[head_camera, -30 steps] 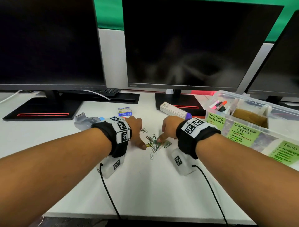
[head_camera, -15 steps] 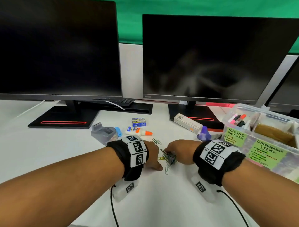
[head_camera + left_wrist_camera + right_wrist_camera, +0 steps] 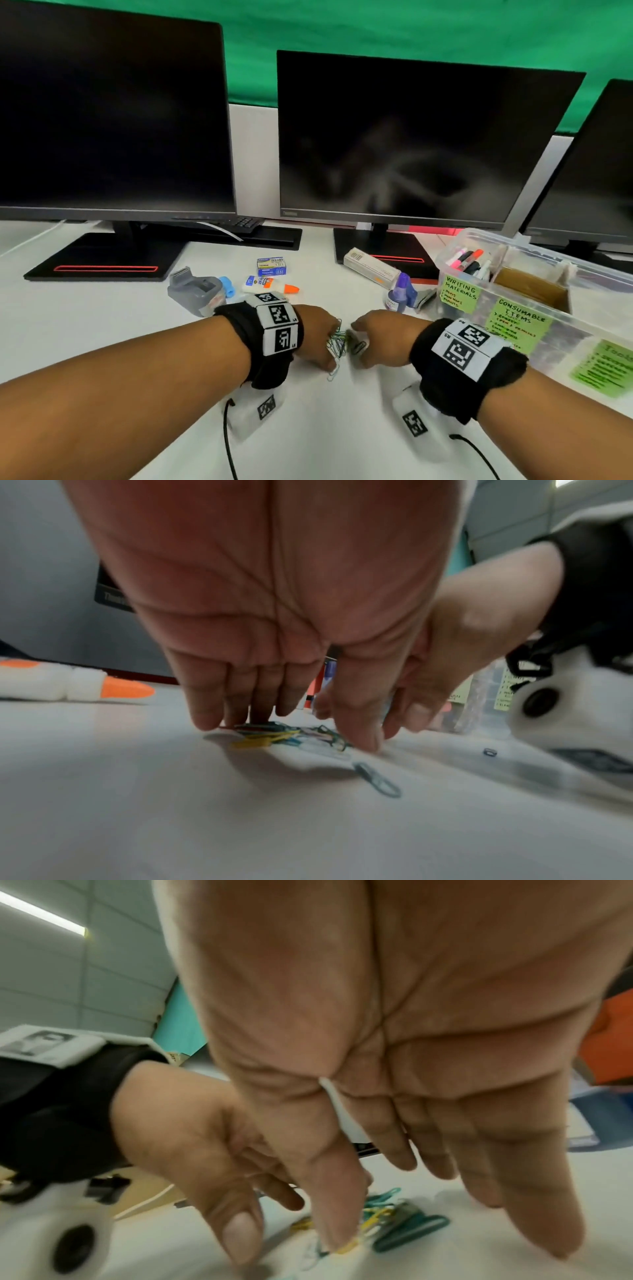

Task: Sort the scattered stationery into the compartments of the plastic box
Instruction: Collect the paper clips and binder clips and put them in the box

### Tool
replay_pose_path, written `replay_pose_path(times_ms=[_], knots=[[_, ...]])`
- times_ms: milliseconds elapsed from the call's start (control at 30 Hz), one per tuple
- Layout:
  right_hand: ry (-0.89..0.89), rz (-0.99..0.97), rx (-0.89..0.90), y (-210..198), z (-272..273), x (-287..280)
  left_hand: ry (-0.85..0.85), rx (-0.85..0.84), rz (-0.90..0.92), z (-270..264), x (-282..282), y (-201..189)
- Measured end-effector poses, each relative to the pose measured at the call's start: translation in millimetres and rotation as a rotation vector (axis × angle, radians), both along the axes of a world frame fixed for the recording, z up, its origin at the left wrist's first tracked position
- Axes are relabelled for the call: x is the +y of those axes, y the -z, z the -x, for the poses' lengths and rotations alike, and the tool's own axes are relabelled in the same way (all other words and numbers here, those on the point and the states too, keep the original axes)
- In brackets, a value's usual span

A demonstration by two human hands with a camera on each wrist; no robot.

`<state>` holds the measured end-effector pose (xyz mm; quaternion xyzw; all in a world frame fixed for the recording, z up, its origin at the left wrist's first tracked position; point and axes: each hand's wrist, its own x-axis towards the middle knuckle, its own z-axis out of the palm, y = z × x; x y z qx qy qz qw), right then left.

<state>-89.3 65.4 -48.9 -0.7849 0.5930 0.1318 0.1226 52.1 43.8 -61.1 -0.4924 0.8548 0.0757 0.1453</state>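
So there's a little heap of paper clips [image 3: 337, 344] on the white bench [image 3: 102, 329], thin wire loops in teal, yellow, green and blue, all tangled together, plus one grey-blue stray [image 3: 377, 779] lying just beside the pile. Left hand [image 3: 317, 337] and right hand [image 3: 380, 337] flank it, fingers [image 3: 202, 710] straight and pointing down, tips on the bench, pinching nothing. Labelled plastic box [image 3: 534, 329] sits off to the right.

Both forearms reaching forward, left hand [image 3: 317, 337] and right hand [image 3: 380, 337] close together, palms down, fingers extended downward, fingertips [image 3: 205, 721] on surface.
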Motion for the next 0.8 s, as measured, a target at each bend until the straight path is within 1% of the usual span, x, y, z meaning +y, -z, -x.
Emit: replay_pose_path(times_ms=[67,167,233,300,367,467,567,667,800], knots=[[0.062,0.021,0.036,0.4,5.0,-3.9,-0.006,0.014,0.016,-2.9,1.0,0.6],[0.046,-0.023,0.111,1.8,2.0,-3.5,-0.072,-0.027,0.027,-8.2,3.4,2.2],[-0.021,-0.041,0.101,2.3,-6.2,-0.5,-0.093,-0.06,0.022,-8.9,3.8,3.4],[-0.046,-0.051,0.062,2.9,-13.5,-1.9,-0.097,-0.073,0.017,-7.7,3.9,2.6],[-0.025,-0.023,0.045,0.4,-15.8,-10.9,-0.126,-0.066,0.012,-5.7,5.3,1.3],[0.02,0.036,0.087,-3.7,-14.0,-29.3,-0.223,-0.013,-0.014,-0.7,14.8,0.1],[-0.066,0.001,0.144,-3.4,-22.1,-37.6,-0.26,-0.045,0.016,2.0,23.8,6.3],[-0.142,-0.041,0.138,-1.5,-33.2,-32.6,-0.264,-0.076,0.054,0.4,25.6,11.9],[-0.231,-0.062,0.103,-1.2,-28.4,-14.4,-0.276,-0.045,0.096,-4.6,16.3,11.8]])
